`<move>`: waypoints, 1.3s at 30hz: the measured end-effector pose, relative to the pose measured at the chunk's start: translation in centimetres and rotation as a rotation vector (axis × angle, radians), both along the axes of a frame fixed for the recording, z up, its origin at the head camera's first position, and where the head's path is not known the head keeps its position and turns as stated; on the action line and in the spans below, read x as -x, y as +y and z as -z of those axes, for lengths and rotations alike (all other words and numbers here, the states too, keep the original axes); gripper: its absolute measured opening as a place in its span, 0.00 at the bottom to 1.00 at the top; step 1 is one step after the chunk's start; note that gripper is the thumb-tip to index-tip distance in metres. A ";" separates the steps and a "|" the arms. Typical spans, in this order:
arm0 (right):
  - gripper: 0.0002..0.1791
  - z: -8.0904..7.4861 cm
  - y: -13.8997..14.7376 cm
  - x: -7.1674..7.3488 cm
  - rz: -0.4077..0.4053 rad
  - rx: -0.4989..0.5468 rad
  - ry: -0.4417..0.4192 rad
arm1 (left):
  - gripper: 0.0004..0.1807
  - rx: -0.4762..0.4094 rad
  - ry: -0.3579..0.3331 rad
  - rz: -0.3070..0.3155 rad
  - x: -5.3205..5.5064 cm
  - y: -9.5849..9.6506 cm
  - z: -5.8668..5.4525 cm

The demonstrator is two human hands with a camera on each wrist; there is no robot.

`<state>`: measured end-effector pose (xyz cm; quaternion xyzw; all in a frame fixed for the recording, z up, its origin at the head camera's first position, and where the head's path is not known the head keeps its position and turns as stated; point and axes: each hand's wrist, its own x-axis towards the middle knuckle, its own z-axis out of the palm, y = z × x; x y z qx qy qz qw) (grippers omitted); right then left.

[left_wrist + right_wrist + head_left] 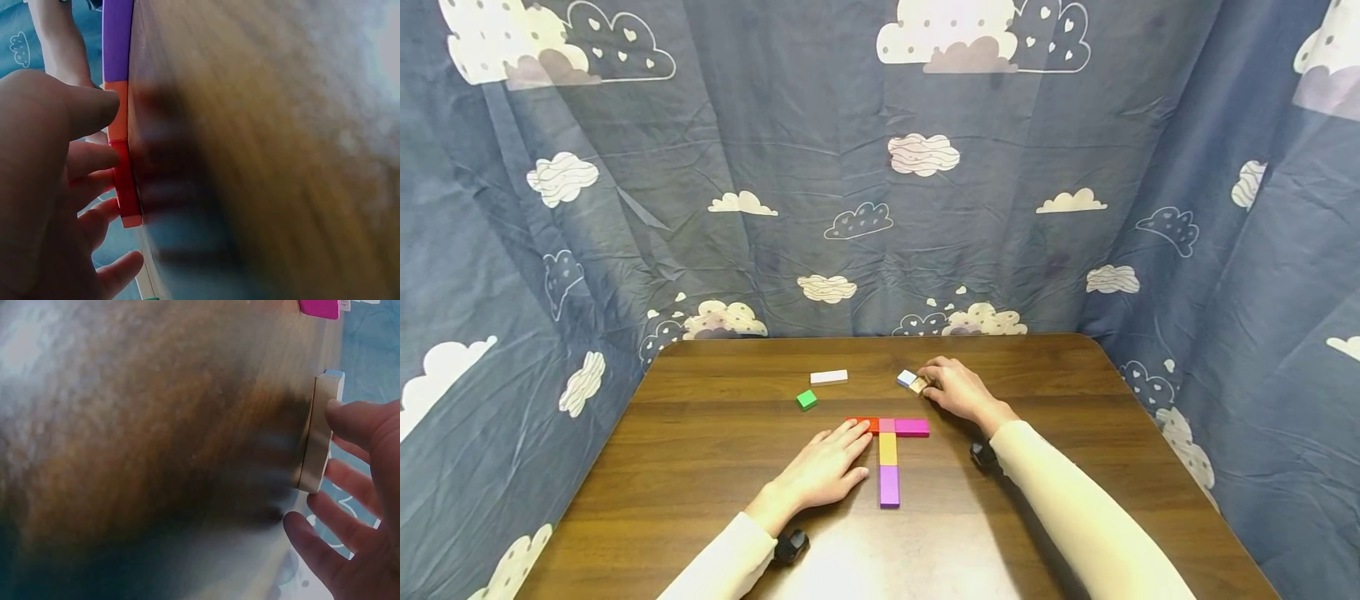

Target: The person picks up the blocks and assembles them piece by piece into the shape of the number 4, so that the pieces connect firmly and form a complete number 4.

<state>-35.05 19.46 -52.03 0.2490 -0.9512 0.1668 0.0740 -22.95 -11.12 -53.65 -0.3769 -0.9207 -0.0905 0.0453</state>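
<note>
Flat coloured blocks form a T on the table: a red block [872, 425], a pink block [887, 425] and a magenta block [912, 427] across the top, with a yellow-orange block [887, 448] and a purple block [889, 487] as the stem. My left hand [826, 467] lies palm down, its extended fingertips on the red block. Farther back, my right hand [958, 389] pinches a tan wooden block [317, 437], thumb on the near side and fingers at the far side. A small light-blue block [906, 378] sits against the tan block's left end.
A white block [828, 377] and a green block [807, 400] lie at the back left of the wooden table [700, 483]. A blue curtain [820, 167] with cloud prints stands behind the table and along both sides.
</note>
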 end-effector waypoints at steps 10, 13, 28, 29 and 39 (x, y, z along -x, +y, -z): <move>0.13 -0.1 0.2 -0.6 0.031 -0.020 0.053 | 0.33 -0.010 -0.007 0.003 0.1 0.1 -0.6; 0.10 -0.2 0.4 -0.8 0.026 -0.030 0.072 | 0.32 -0.012 -0.007 0.000 0.1 0.2 -0.8; 0.09 -1.1 0.3 -1.6 0.052 -0.056 -0.027 | 0.31 -0.018 -0.041 -0.025 0.1 0.4 -1.2; 0.09 -1.1 0.3 -1.6 0.055 -0.055 -0.032 | 0.31 -0.021 -0.041 -0.026 0.1 0.4 -1.2; 0.12 -1.1 0.2 -1.8 0.061 0.012 -0.035 | 0.31 -0.036 -0.027 0.000 0.3 0.3 -1.1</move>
